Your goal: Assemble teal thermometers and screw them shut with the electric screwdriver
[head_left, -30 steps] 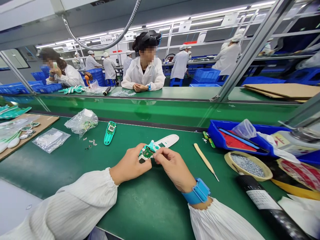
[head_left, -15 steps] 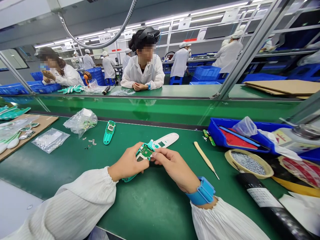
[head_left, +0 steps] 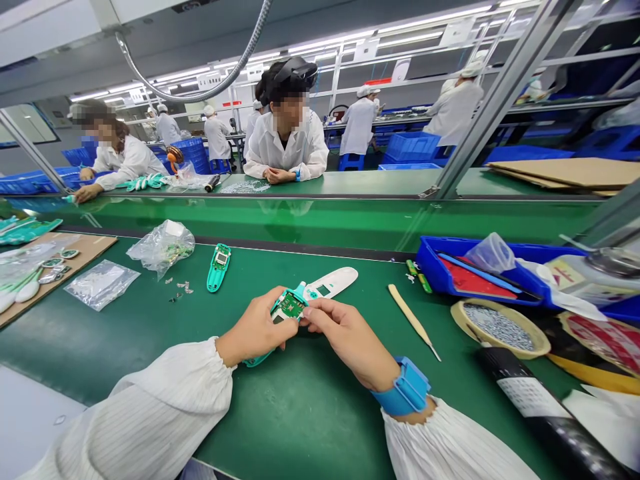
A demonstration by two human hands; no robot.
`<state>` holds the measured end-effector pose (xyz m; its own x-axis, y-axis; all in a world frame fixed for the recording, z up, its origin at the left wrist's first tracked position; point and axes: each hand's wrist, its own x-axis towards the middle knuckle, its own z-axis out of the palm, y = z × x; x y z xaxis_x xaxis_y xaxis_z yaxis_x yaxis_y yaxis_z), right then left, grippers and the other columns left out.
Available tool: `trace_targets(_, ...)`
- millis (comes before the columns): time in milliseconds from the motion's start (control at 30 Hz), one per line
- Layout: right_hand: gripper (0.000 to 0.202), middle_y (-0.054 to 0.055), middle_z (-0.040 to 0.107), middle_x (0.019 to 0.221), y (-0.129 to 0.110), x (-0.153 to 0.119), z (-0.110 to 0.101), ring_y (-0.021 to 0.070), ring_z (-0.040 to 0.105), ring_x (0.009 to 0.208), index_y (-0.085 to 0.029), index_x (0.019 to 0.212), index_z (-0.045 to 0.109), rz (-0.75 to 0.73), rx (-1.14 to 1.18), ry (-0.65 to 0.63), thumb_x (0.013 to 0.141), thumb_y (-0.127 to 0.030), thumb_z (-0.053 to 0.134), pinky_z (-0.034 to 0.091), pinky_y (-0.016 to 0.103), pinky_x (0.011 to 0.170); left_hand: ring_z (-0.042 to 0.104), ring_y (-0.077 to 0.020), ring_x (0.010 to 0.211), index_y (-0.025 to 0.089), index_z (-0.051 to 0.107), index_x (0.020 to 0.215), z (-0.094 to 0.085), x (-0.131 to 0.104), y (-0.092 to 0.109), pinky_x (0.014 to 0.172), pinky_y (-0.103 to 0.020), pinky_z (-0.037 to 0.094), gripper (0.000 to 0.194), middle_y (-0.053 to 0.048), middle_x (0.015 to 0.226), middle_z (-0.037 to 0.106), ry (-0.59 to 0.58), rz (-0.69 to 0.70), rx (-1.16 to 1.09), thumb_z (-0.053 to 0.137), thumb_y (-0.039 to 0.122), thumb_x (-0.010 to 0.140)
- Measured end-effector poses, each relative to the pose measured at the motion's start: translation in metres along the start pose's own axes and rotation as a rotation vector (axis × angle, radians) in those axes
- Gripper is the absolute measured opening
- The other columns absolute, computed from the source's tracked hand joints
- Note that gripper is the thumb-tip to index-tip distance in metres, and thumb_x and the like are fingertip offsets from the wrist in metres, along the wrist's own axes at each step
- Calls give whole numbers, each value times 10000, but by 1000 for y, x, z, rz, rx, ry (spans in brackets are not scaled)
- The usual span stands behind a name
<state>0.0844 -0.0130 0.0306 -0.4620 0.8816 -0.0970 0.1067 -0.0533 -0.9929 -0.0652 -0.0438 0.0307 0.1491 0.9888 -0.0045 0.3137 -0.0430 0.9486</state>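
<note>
My left hand (head_left: 263, 321) is closed round a teal plastic housing (head_left: 257, 361) with a green circuit board (head_left: 291, 305) inside it, thumb across the lower part. At the board's right edge, the fingertips of my right hand (head_left: 340, 328) are pinched together; whatever they grip is too small or hidden to name. A blue band (head_left: 406, 387) circles my right wrist. Just beyond the housing lies a white cover (head_left: 339, 281) with a square window. Another teal housing with a board (head_left: 219, 268) rests farther left, beside several tiny metal pieces (head_left: 186, 287).
A cream-handled pointed tool (head_left: 410, 316) and a bowl of screws (head_left: 497, 325) lie to the right, near a black electric screwdriver (head_left: 540, 407) and a blue bin (head_left: 440, 280). Plastic bags (head_left: 102, 285) lie left. A co-worker (head_left: 287, 137) leans on the far bench.
My hands keep almost the same pose at the circuit board. Across the bench, the co-worker at the left has lowered both hands from near the face towards the bench edge.
</note>
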Motion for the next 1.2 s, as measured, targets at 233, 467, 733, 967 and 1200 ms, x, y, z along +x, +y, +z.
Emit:
trace_targets(233,198,4,582,681,0,0,1,140,520,690,-164,689,583,-1,5,-3,698,-352,522,395,275,677,446,-55,404,181,470,829,0,1,1,392,-182,433,183,70,576,462,17,-6,-31,456,140,651)
trace_targets(467,233,18,598,691,-1,-1,2,147,519,695,-158,699,585,-18,-10,-9,715,-377,508,397,283,681,426,-55,422,184,441,830,0,2,6,397,-188,430,178,77,570,429,-1,-17,-96,491,160,661)
trace_targets(733,235,-2,577,667,2,1,0,128,508,658,-165,705,600,-45,-12,5,719,-390,534,403,263,648,505,-70,481,192,378,906,-3,0,8,492,-211,431,195,61,653,471,-76,-57,-214,463,200,730)
trace_targets(967,249,-2,615,746,2,0,4,135,554,707,-178,846,600,-48,128,16,665,-349,610,434,267,700,497,-78,594,182,346,1032,0,0,6,582,-215,426,376,46,711,487,-38,57,-214,521,144,702)
trace_targets(1200,243,13,622,772,2,1,7,153,557,729,-182,810,621,-30,137,93,639,-355,637,439,290,723,458,-66,596,184,357,1026,2,-1,7,558,-184,381,378,46,714,480,-14,84,-200,531,128,696)
